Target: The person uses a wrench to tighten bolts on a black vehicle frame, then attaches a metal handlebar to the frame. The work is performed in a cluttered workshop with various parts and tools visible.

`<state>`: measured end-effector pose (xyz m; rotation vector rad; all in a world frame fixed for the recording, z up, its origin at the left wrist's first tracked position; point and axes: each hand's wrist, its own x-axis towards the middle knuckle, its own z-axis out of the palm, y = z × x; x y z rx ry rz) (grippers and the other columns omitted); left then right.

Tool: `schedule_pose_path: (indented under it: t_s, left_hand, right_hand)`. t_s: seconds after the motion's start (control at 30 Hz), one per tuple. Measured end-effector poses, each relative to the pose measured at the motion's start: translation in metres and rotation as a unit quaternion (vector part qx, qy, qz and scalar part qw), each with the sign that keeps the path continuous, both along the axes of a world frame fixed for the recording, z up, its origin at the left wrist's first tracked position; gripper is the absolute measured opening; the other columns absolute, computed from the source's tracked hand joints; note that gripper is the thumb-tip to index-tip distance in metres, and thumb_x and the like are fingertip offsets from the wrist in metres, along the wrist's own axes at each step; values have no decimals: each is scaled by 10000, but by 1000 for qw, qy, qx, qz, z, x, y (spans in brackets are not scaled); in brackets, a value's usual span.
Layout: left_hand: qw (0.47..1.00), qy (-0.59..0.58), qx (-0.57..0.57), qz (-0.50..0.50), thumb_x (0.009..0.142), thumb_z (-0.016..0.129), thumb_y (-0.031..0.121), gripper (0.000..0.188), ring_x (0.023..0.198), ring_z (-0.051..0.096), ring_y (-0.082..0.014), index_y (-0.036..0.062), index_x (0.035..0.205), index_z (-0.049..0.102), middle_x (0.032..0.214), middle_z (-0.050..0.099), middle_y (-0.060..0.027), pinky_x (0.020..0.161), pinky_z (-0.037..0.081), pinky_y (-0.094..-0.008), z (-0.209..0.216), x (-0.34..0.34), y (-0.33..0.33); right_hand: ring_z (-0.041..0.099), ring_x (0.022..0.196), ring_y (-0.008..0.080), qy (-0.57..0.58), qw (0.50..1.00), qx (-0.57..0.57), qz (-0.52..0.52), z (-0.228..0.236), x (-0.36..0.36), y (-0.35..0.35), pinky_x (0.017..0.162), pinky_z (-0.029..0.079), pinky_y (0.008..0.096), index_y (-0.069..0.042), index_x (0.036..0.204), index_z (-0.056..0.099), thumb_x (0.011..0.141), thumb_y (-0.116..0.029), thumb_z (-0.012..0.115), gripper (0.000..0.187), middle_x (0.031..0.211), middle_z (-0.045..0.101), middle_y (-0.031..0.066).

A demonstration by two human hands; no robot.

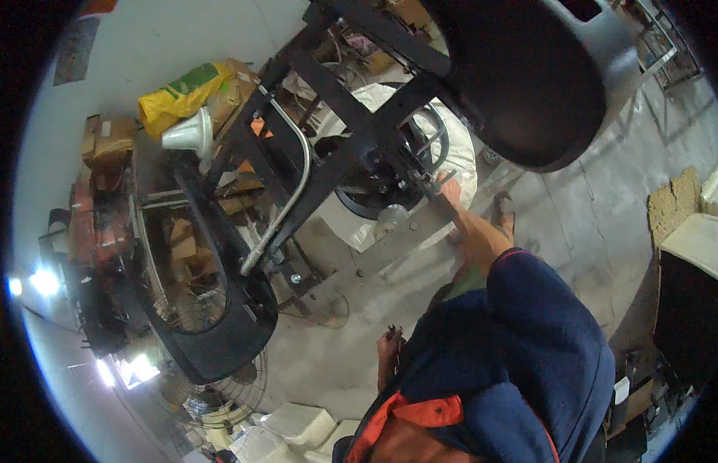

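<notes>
The fingers of the right hand [450,187] are bending close in by small metal parts [403,185] on the black metal frame [357,116] — they seem to be touching it, but I cannot tell how far open they are or if they are gripping anything. The right arm is stretching out, maybe because that spot is lying a bit far from the body. The left hand [388,349] is hanging low near the tummy, its fingers curling nearly closed around a small dark thing [393,332], perhaps to have it handy; what it is, I cannot see. The frame is standing in front of the person and over to the left, likely so that both its sides are easy to get at. A silver bent tube [306,158] is running along it, and a big black rounded part [536,92] is sticking out at its far end. Under the frame a pale round sheet [463,143] is lying on the grey floor [559,208] — maybe to stop things getting dirty. Farther left, a yellow bag [174,104] is sitting among boxes [110,137], probably just being stored there
</notes>
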<state>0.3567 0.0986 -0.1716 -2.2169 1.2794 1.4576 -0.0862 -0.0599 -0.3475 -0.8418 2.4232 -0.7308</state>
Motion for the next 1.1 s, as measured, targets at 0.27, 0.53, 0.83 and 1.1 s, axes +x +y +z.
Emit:
schedule_pose_path:
  t_s: [0.27,0.53,0.83,1.1]
  left_hand:
    - [997,-25,-68,-31,925,665,301,274,635,638,-186,27,938,656,724,672,-60,585,497,-345,-4,-15,-9]
    - [999,-23,-18,-33,892,696,309,325,654,658,-209,-3,801,680,733,693,-102,599,508,-365,6,-98,15]
    - [985,45,-101,131,892,702,330,336,730,644,-179,-3,936,704,786,698,-77,666,501,-354,-35,-158,47]
    - [998,-13,-49,21,823,753,368,380,658,612,-171,-8,852,703,729,670,-75,595,468,-367,-47,-172,63]
  right_hand:
    - [656,696,324,73,976,-201,-51,17,-17,8,628,499,435,18,799,656,745,-19,723,94,819,693,194]
    - [578,757,127,-613,682,-388,-91,245,-84,75,715,457,281,-12,787,626,822,3,745,126,931,698,95]
    - [604,830,154,-618,703,-343,-80,281,-105,94,762,483,300,22,923,642,852,6,732,116,988,698,123]
    - [666,864,186,-507,796,-328,36,288,-115,87,822,550,304,55,1008,678,861,-10,729,168,1004,702,118]
